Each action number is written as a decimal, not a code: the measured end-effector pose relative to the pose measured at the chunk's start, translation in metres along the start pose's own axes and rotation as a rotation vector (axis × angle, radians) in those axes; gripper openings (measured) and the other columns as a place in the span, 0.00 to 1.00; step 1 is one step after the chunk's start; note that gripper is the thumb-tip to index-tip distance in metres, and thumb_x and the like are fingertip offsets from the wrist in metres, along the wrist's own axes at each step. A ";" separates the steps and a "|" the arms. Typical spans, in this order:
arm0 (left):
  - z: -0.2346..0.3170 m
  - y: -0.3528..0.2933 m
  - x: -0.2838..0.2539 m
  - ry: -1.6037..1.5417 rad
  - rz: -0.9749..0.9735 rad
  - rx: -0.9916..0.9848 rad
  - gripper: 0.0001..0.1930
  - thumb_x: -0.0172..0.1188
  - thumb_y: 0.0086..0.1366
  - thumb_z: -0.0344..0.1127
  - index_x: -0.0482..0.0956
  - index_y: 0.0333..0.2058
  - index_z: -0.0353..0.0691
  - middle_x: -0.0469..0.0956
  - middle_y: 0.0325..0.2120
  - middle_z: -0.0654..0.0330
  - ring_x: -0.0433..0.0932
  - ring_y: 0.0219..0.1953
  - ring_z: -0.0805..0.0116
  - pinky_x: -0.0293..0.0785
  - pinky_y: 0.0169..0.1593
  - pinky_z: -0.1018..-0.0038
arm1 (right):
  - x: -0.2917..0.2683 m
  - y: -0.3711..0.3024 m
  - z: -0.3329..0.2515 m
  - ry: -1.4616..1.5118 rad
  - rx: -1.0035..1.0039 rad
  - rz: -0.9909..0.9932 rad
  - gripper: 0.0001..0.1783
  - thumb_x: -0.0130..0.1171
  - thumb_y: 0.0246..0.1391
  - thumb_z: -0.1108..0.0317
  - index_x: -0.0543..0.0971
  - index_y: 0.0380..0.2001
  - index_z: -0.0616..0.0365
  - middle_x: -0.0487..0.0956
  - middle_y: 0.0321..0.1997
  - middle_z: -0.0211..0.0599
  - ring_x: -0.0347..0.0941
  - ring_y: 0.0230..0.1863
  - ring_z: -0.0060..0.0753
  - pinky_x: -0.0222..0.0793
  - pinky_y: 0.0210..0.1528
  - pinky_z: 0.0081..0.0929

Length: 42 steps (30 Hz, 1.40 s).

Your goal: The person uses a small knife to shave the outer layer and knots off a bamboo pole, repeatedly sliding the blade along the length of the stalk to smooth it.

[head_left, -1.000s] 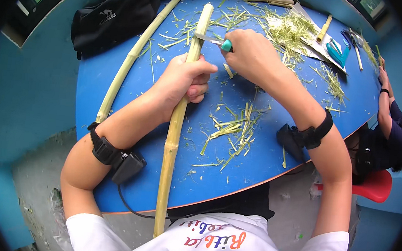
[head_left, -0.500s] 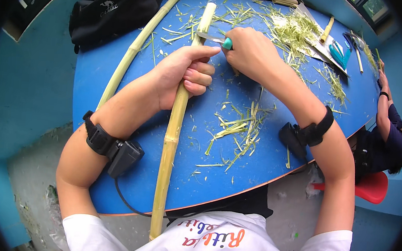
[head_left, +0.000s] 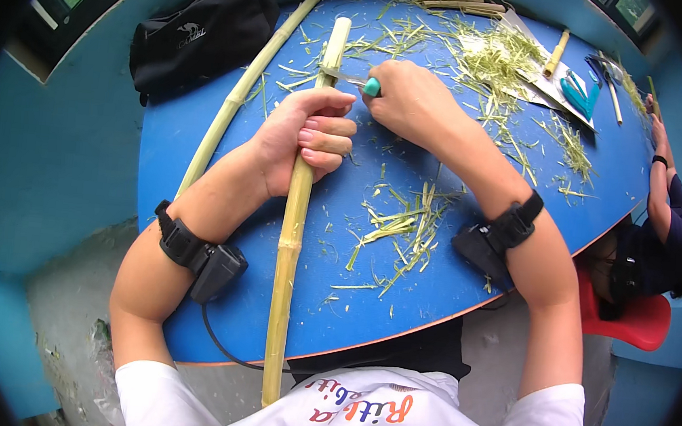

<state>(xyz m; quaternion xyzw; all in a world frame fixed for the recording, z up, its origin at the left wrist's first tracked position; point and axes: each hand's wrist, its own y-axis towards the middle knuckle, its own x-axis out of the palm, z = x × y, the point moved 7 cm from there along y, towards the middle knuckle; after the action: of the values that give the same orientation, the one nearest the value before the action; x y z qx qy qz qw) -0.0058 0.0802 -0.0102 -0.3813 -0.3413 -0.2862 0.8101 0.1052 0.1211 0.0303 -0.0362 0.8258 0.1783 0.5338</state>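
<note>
Head view: held cane (head_left: 290, 245) points forward, long axis slightly rightward.

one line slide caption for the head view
Left hand grips a bamboo-like stalk while the right hand holds a teal-handled knife against it over a blue table.

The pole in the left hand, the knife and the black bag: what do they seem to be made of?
The pole looks like bamboo or similar cane, fairly dull: a ringed joint crosses its yellowish stalk. The knife seems to have a thin, smooth grey blade, likely metal; its even teal handle may be plastic. The black bag looks like matt fabric, judging by its soft outline.
</note>
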 end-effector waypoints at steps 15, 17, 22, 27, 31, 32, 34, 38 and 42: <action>-0.005 -0.004 -0.003 -0.026 -0.081 -0.101 0.15 0.50 0.67 0.34 0.60 0.20 0.48 0.54 0.09 0.76 0.53 0.09 0.88 0.54 0.10 0.88 | -0.010 0.012 0.012 -0.053 0.070 0.164 0.10 0.54 0.45 0.68 0.81 0.27 0.64 0.80 0.30 0.56 0.79 0.34 0.56 0.74 0.39 0.47; -0.001 -0.002 -0.006 -0.077 -0.099 -0.093 0.14 0.49 0.67 0.34 0.62 0.21 0.47 0.54 0.09 0.76 0.53 0.08 0.88 0.54 0.10 0.88 | -0.001 0.002 -0.002 -0.005 0.008 0.024 0.10 0.54 0.45 0.68 0.81 0.26 0.64 0.80 0.29 0.56 0.78 0.34 0.57 0.74 0.39 0.47; -0.002 -0.003 -0.002 -0.089 -0.161 -0.089 0.09 0.48 0.65 0.30 0.64 0.24 0.46 0.54 0.09 0.76 0.53 0.08 0.89 0.55 0.10 0.88 | 0.005 -0.005 -0.009 -0.035 -0.010 -0.006 0.09 0.56 0.43 0.69 0.81 0.26 0.64 0.80 0.29 0.54 0.78 0.34 0.56 0.74 0.38 0.46; -0.003 0.000 0.002 -0.084 -0.222 -0.134 0.10 0.47 0.64 0.27 0.61 0.23 0.47 0.53 0.10 0.76 0.53 0.09 0.89 0.54 0.10 0.89 | -0.001 -0.004 -0.004 -0.057 -0.029 0.095 0.07 0.56 0.41 0.70 0.80 0.25 0.60 0.79 0.26 0.53 0.78 0.31 0.56 0.73 0.36 0.47; -0.001 -0.002 0.000 -0.107 -0.247 -0.131 0.11 0.46 0.64 0.27 0.60 0.23 0.47 0.53 0.10 0.76 0.53 0.09 0.89 0.54 0.10 0.89 | -0.001 0.000 -0.006 -0.061 -0.065 0.126 0.07 0.57 0.41 0.70 0.81 0.25 0.59 0.79 0.26 0.52 0.78 0.32 0.55 0.73 0.36 0.47; 0.000 -0.001 -0.001 -0.098 -0.231 -0.113 0.11 0.46 0.64 0.28 0.60 0.23 0.47 0.53 0.10 0.76 0.53 0.09 0.89 0.54 0.10 0.88 | 0.000 0.000 -0.006 -0.050 -0.067 0.119 0.07 0.57 0.41 0.69 0.80 0.25 0.59 0.79 0.26 0.52 0.78 0.32 0.56 0.73 0.36 0.47; 0.001 -0.003 -0.003 -0.086 -0.216 -0.081 0.10 0.47 0.65 0.28 0.61 0.24 0.47 0.53 0.10 0.76 0.53 0.09 0.89 0.54 0.10 0.88 | 0.002 0.001 -0.007 -0.040 -0.081 0.117 0.07 0.57 0.41 0.69 0.80 0.25 0.60 0.79 0.26 0.52 0.78 0.32 0.56 0.73 0.36 0.48; -0.003 0.003 -0.007 -0.073 -0.171 -0.088 0.09 0.50 0.65 0.32 0.66 0.24 0.46 0.54 0.10 0.76 0.54 0.10 0.88 0.54 0.11 0.87 | 0.001 -0.006 -0.004 -0.046 -0.060 0.106 0.06 0.55 0.41 0.70 0.79 0.23 0.60 0.78 0.25 0.54 0.76 0.31 0.58 0.72 0.36 0.50; -0.007 0.003 -0.005 -0.040 -0.141 -0.079 0.15 0.50 0.64 0.34 0.62 0.18 0.48 0.54 0.10 0.76 0.54 0.10 0.87 0.54 0.12 0.86 | 0.001 -0.008 -0.004 -0.039 -0.074 0.099 0.06 0.54 0.41 0.71 0.78 0.23 0.60 0.78 0.24 0.54 0.76 0.30 0.59 0.71 0.35 0.50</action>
<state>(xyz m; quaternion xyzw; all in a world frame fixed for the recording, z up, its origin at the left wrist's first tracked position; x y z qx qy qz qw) -0.0044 0.0776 -0.0186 -0.3937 -0.3719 -0.3480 0.7652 0.1034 0.1126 0.0284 -0.0113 0.8088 0.2354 0.5388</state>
